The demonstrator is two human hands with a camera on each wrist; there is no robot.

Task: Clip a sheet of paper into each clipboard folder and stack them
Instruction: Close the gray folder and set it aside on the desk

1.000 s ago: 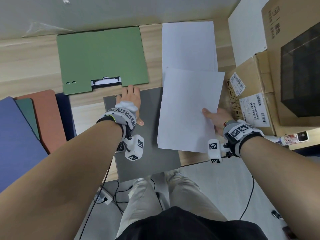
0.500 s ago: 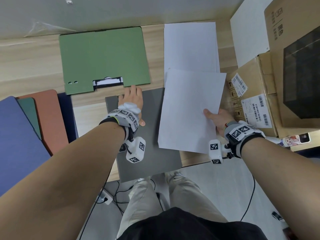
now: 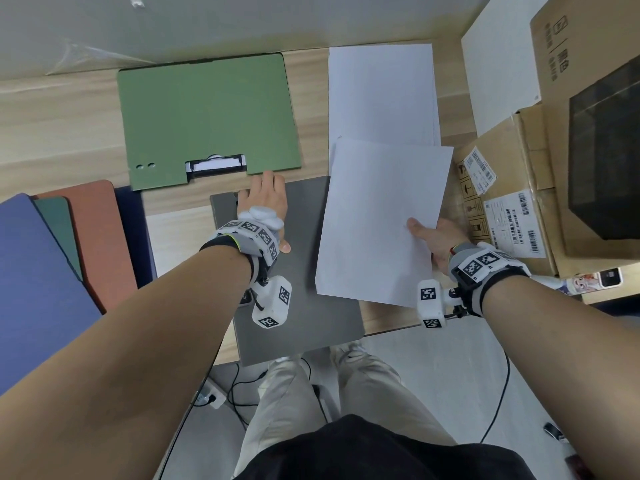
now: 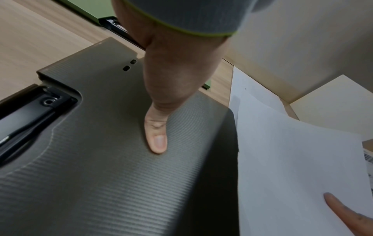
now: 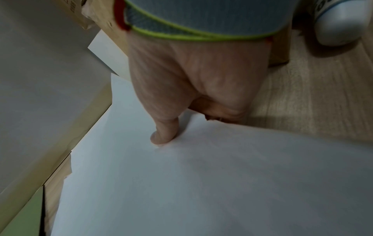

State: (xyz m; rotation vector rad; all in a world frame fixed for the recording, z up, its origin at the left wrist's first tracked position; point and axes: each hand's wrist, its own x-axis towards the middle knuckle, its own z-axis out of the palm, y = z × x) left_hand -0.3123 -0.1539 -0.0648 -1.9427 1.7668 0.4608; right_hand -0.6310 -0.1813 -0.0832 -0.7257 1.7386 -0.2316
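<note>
A grey clipboard folder (image 3: 304,271) lies closed at the table's near edge, its ribbed cover (image 4: 101,159) filling the left wrist view. My left hand (image 3: 265,199) is at its far end, with the thumb (image 4: 156,140) flat on the cover and the fingers reaching over the far edge. My right hand (image 3: 429,237) pinches a white sheet (image 3: 377,220) by its right edge, thumb (image 5: 163,132) on top, and holds it just right of the grey folder, overlapping that side. A closed green folder (image 3: 207,119) lies behind, its clip (image 3: 216,164) facing me.
A pile of white paper (image 3: 381,95) lies behind the held sheet. Blue (image 3: 31,278), dark green and red (image 3: 93,230) folders overlap at the left. Cardboard boxes (image 3: 502,188) crowd the right side. Cables and a power strip lie on the floor below the table edge.
</note>
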